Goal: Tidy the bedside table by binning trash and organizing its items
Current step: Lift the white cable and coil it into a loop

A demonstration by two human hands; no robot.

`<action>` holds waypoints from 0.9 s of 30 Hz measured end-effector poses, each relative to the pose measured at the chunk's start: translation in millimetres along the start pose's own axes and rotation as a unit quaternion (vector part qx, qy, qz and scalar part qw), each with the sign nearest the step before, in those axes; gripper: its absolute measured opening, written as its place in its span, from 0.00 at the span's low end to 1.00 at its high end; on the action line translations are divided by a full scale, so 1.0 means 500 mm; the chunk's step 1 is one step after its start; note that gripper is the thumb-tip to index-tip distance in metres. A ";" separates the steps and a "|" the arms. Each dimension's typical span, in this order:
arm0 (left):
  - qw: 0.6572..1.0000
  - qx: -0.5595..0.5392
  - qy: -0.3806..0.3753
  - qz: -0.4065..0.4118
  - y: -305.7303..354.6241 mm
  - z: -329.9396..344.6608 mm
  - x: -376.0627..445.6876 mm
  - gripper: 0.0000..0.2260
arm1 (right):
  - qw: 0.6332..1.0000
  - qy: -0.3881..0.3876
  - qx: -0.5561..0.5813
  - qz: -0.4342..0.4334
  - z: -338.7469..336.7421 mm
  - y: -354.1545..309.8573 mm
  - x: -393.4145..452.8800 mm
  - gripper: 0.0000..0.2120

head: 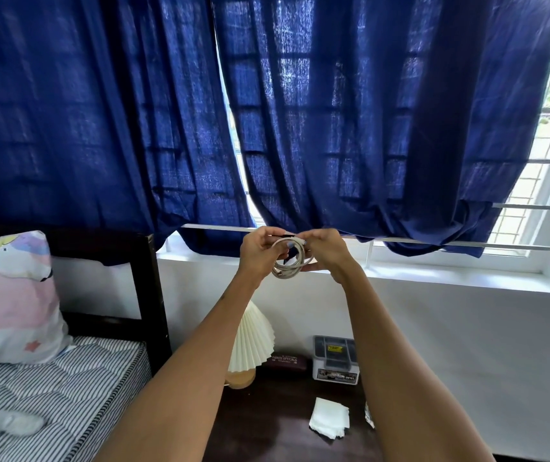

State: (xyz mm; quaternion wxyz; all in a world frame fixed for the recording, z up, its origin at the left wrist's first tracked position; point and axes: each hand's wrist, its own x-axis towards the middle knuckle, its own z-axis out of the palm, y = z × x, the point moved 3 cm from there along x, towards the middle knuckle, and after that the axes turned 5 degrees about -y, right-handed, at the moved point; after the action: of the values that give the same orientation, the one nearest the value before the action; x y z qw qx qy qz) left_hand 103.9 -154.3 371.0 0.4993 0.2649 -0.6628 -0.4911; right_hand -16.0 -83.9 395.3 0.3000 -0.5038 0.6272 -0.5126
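Bedding fills the left side: a pastel pillow [10, 295] leans against the dark headboard [140, 278] at the head of a striped mattress [67, 395], and a blurred grey-white object lies near the mattress's lower left corner. Blue curtains [267, 111] hang across the window behind, their hems bunched on the white sill [433, 271].

Both arms are raised in front of the curtains, well above the table. The left hand [258, 253] has its grip closed on a coiled white cable [292, 261], fingers curled round the left side of the loops. The right hand [327, 253] pinches the same coil from the right, thumb underneath and fingertips on top, where something small and dark sits against the cable; what it is cannot be told.

Below, on the dark table [267, 428], a lamp with a pleated cream shade [252, 341] and pale wooden base stands at the back left corner. Just right of it along the back edge lies a maroon glasses case [285, 361], then a grey plastic organizer box [335, 360]. Nearer the front, a folded white tissue [328, 418] lies flat, and a crumpled wrapper [369, 418] shows at the right edge, partly hidden by the right forearm.
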 end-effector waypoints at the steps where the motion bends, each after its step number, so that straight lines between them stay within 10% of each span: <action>1: 1.000 -0.004 0.003 0.003 0.000 0.000 -0.001 0.09 | 1.000 -0.006 0.004 -0.002 0.000 0.000 0.000 0.10; 11: 0.966 -0.237 0.046 -0.091 -0.003 0.014 -0.002 0.08 | 0.996 0.054 0.050 -0.041 -0.002 -0.008 0.008 0.07; 27: 0.988 -0.135 0.053 -0.043 0.003 0.016 -0.005 0.05 | 0.993 -0.015 0.117 -0.001 0.012 0.011 0.011 0.10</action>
State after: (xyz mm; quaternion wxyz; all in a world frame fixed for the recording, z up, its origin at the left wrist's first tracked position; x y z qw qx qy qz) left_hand 97.4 -148.6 371.1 0.5432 0.2488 -0.5511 -0.5825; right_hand -14.0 -91.3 389.0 0.3660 -0.4737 0.5576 -0.5751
